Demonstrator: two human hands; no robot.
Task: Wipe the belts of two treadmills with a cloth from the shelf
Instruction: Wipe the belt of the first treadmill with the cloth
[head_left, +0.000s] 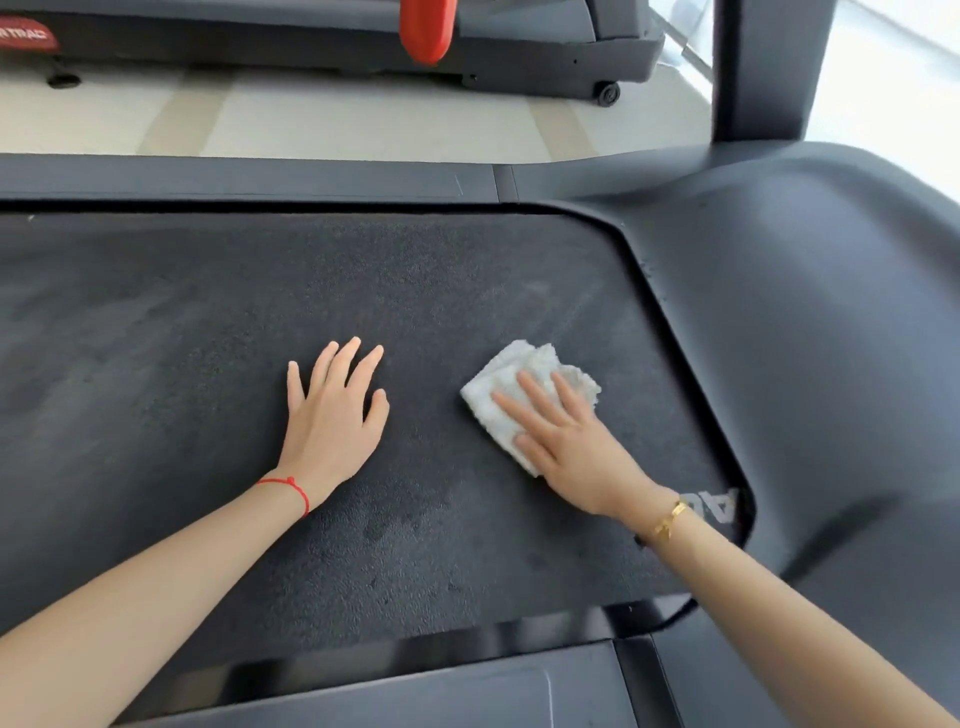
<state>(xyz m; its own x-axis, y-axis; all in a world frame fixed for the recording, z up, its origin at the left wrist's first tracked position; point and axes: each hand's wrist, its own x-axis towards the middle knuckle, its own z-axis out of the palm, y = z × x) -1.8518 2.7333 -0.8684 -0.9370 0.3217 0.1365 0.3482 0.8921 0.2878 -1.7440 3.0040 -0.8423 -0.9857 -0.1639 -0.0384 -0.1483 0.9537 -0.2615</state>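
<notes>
A dark, textured treadmill belt (208, 322) fills most of the view. On it, right of centre, lies a folded white cloth (524, 374). My right hand (566, 441) presses flat on the cloth with straight fingers, covering its near half. My left hand (332, 415) rests flat on the bare belt to the left of the cloth, fingers spread, holding nothing. A second treadmill (332, 52) stands across the floor at the top of the view.
The grey motor cover (810, 338) curves round the belt's right end, with a dark upright post (763, 67) rising from it. Side rails (249, 179) run along the far and near edges. A red handle (426, 28) hangs by the far treadmill. Pale floor lies between them.
</notes>
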